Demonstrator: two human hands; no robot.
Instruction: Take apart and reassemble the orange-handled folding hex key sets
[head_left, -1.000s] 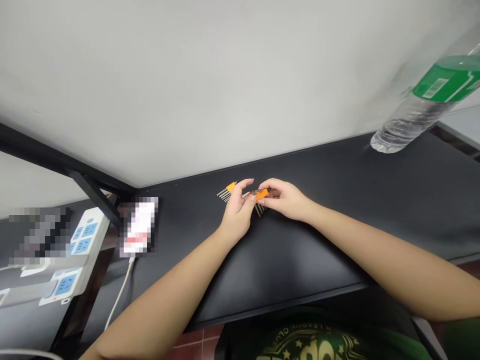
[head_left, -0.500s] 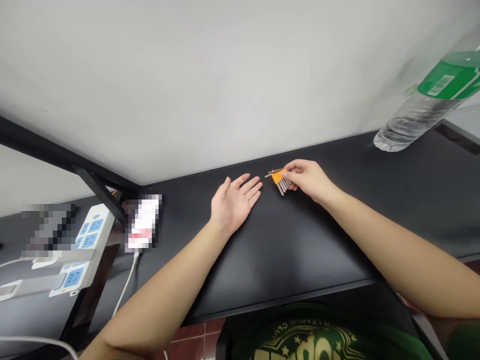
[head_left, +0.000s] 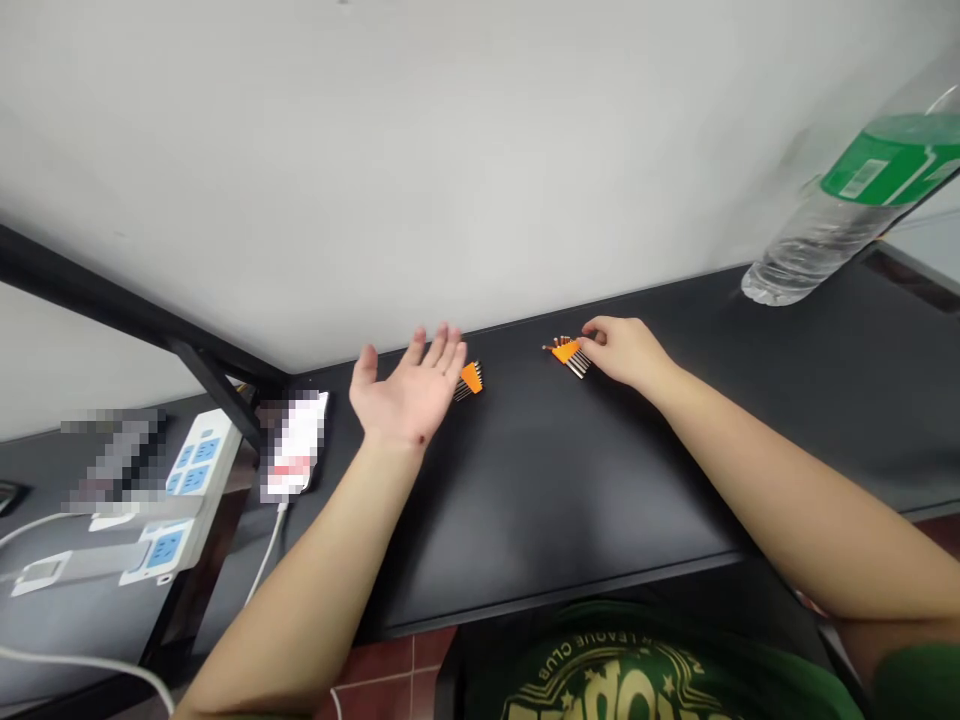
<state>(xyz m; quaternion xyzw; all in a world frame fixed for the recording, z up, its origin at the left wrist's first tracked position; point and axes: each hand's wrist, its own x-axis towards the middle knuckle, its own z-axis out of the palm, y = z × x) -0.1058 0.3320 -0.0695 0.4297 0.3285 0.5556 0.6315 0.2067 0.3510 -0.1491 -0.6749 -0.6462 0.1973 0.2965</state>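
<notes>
In the middle of the view my left hand (head_left: 409, 395) is raised palm up, open, with its fingers stretched out and nothing in it. Partly hidden behind its fingers, a hex key set in an orange holder (head_left: 471, 378) lies on the black tabletop (head_left: 540, 470). My right hand (head_left: 626, 352) is closed, pinching the right end of a second orange-holder hex key set (head_left: 568, 352) between thumb and fingers. Its several metal keys point down toward the front. Whether this set touches the tabletop, I cannot tell.
A big plastic bottle with a green label (head_left: 847, 195) stands at the back right. On the left are a phone (head_left: 294, 445) on a white cable, a power strip (head_left: 196, 470) and a black metal frame bar (head_left: 217, 390). A white wall (head_left: 480, 170) borders the back.
My left hand has moved left and up, uncovering the first hex key set behind it. The set at my right hand has turned slightly; that hand stays about in place.
</notes>
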